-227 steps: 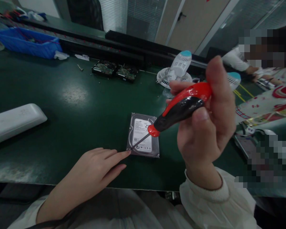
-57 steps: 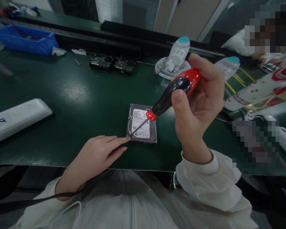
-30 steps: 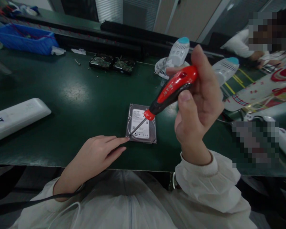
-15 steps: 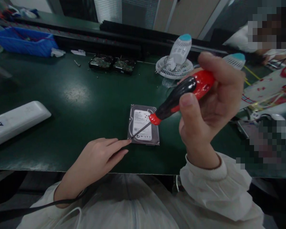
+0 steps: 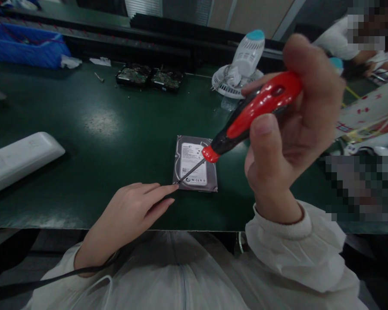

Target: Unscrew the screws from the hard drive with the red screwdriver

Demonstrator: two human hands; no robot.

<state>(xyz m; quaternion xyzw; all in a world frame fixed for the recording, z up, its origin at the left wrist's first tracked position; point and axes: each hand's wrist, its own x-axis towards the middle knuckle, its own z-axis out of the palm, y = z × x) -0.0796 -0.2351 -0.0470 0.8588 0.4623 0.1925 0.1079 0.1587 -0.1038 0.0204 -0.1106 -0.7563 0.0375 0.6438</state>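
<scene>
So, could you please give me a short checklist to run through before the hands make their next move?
1. Screwdriver in hand: ok, the right hand holds its red and black handle.
2. Hard drive lying flat, label up: ok, it rests on the green bench.
3. Tip at the drive: ok, it points down at the near-left corner.
4. Tip seated in a screw: cannot tell, too small to make out.
5. Left hand clear of the tip: not ok, its index fingertip is right beside it.
</scene>
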